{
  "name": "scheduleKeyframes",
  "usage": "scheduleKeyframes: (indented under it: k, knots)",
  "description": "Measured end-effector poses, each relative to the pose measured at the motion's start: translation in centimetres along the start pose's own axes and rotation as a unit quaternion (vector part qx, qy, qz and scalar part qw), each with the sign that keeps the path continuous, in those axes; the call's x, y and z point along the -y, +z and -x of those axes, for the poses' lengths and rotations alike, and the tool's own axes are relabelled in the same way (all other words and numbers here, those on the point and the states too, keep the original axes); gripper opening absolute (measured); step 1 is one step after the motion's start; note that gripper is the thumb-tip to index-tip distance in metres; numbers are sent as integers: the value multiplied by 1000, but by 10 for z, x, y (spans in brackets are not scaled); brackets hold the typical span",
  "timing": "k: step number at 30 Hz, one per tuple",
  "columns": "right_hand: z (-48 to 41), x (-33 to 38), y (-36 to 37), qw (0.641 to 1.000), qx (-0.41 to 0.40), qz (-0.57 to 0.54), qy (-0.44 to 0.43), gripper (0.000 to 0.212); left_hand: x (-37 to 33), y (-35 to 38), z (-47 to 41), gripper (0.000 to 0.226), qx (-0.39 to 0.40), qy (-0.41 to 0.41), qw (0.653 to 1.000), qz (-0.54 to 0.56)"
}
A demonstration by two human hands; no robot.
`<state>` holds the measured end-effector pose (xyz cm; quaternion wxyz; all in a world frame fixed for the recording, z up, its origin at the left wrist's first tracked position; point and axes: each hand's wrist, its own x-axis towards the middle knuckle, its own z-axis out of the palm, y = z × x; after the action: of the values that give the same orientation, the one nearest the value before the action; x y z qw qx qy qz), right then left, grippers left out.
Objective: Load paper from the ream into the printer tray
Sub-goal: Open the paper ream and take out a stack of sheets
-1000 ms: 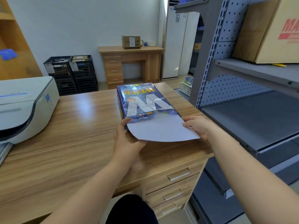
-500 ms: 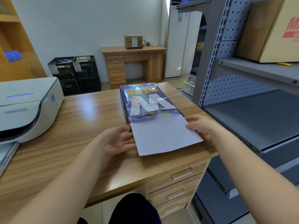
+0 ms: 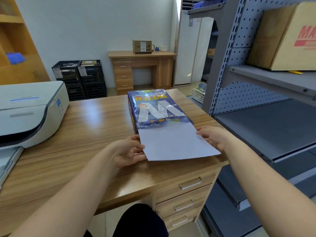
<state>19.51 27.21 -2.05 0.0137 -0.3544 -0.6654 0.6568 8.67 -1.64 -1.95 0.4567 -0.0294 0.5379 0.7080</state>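
Note:
A blue-wrapped ream [image 3: 153, 106] lies on the wooden desk [image 3: 85, 151], its near end torn open. A stack of white paper [image 3: 174, 142] sticks out of that end toward me, overhanging near the desk's front edge. My left hand [image 3: 128, 151] holds the stack's left edge, fingers under it. My right hand [image 3: 213, 136] grips its right edge. The white printer [image 3: 29, 112] sits at the desk's left, with its tray [image 3: 6, 161] jutting out at the far left edge of view.
A grey metal shelving unit [image 3: 256, 117] stands close on the right, holding a cardboard box [image 3: 287, 38]. Desk drawers [image 3: 184, 194] are below the paper. Black crates [image 3: 80, 77] and a small desk [image 3: 142, 69] stand by the far wall.
The paper stack has slid further out of the wrapper toward me. My left hand shifted from the stack's near corner to its left edge. My right hand stayed on the right edge.

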Motion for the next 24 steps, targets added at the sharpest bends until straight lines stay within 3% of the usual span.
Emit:
scheduleKeyframes:
  k: [4, 9, 14, 18, 24]
  knots:
    - [3, 7, -5, 998, 12, 51, 20, 31, -1, -3, 5, 42, 34, -14, 999, -29]
    - [16, 8, -9, 998, 51, 21, 25, 14, -8, 0, 4, 20, 19, -21, 998, -57]
    - [24, -1, -12, 997, 75, -3, 29, 19, -4, 5, 3, 30, 7, 7, 999, -43]
    - [25, -3, -11, 999, 29, -5, 25, 22, 1, 8, 9, 28, 4, 8, 999, -31]
    - [31, -4, -10, 994, -25, 106, -10, 26, 10, 5, 13, 30, 12, 2, 1000, -12]
